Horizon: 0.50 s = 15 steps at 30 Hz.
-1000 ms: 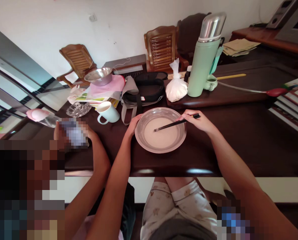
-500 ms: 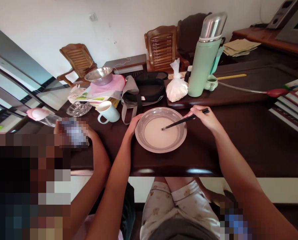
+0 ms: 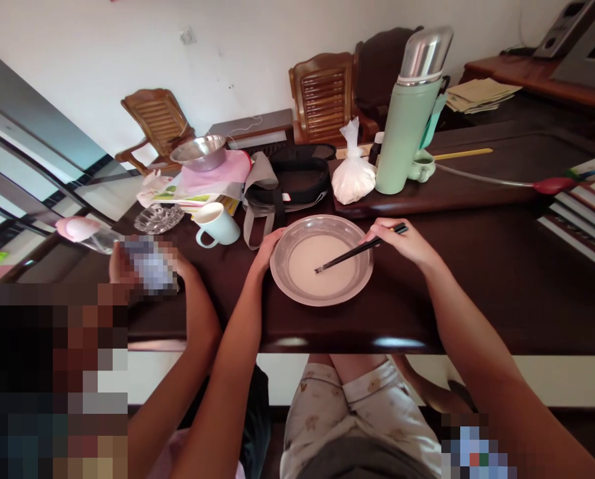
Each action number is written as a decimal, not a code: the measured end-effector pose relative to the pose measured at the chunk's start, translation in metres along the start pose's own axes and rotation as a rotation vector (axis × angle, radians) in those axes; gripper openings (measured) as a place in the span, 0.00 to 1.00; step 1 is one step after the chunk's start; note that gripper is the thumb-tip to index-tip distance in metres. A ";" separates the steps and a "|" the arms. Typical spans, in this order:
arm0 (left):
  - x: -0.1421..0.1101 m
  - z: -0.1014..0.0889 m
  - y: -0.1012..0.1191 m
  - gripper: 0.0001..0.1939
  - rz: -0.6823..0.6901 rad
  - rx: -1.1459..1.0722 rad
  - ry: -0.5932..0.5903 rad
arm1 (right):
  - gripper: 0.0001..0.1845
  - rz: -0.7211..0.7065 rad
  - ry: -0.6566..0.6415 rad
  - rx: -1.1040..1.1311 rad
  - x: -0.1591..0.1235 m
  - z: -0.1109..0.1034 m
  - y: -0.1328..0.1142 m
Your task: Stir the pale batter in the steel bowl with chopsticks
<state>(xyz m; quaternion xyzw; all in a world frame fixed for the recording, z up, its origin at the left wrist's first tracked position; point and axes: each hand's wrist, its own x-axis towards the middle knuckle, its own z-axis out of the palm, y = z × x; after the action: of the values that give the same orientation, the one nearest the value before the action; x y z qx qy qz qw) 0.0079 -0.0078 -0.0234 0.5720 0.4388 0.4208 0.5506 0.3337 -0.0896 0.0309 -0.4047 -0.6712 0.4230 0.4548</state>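
A shallow metal bowl (image 3: 282,283) stands on the dark table near its front edge. Pale, milky liquid (image 3: 327,283) covers the bowl's bottom. My left hand (image 3: 270,245) grips the bowl by its left rim, the fingers partly hidden behind it. Dark chopsticks (image 3: 354,251) are held in my right hand (image 3: 394,238) over the right rim, their tips dipping into the liquid left of centre. Behind the bowl sit a knotted plastic bag of white powder (image 3: 353,179) and a tall green thermos (image 3: 407,136).
Left of the bowl are a white mug (image 3: 220,225), a glass ashtray (image 3: 158,218) and an empty steel bowl (image 3: 200,154) on a pink cloth. Another person's hands (image 3: 177,259) hold a blurred object at the left. Books (image 3: 581,226) are stacked at the right.
My right hand has shifted slightly left and down, and the chopstick tips have moved left and nearer me through the liquid. My left hand and the bowl stay in place.
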 end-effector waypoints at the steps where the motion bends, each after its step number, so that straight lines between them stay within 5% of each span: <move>1: 0.000 0.000 0.001 0.22 -0.002 0.001 0.005 | 0.17 -0.010 -0.026 -0.002 0.000 0.001 0.000; 7: 0.000 0.000 0.000 0.22 -0.008 -0.034 0.003 | 0.21 0.008 0.128 -0.029 0.000 -0.001 -0.002; 12: 0.000 0.000 0.001 0.23 -0.020 -0.007 0.016 | 0.19 -0.003 -0.037 -0.021 0.000 0.004 -0.002; 15: -0.002 0.001 0.002 0.23 -0.002 0.038 0.025 | 0.19 -0.015 0.058 -0.048 0.000 0.002 -0.002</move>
<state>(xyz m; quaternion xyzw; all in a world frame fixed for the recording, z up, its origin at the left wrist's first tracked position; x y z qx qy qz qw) 0.0081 -0.0095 -0.0215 0.5768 0.4541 0.4189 0.5344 0.3311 -0.0904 0.0319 -0.4224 -0.6708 0.3915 0.4673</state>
